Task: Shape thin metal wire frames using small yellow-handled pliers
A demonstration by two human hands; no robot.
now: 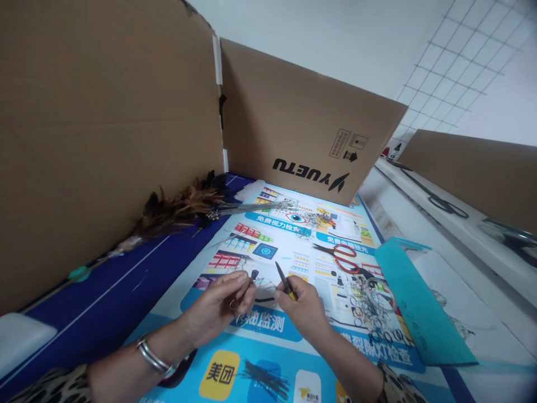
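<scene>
Our left hand (231, 295) has its fingertips pinched around thin wire (239, 320), some of it looped below the fingers. Our right hand (302, 307), just apart from the left, is closed around a dark pointed tool (286, 281) with a yellow grip, its tip up and away from us. Fine strands seem to cross the gap between our hands, too thin for us to tell where they end. Nearer to us, a bundle of short dark wires (266, 379) lies on the printed mat (268, 350). To our right we find a pile of small rings (371, 313) and, beyond it, red-handled scissors (346, 263). Farther right stands a teal panel (419, 302). Ahead to the left, brown feathers (180, 208) lie along a cardboard wall (109, 145).
</scene>
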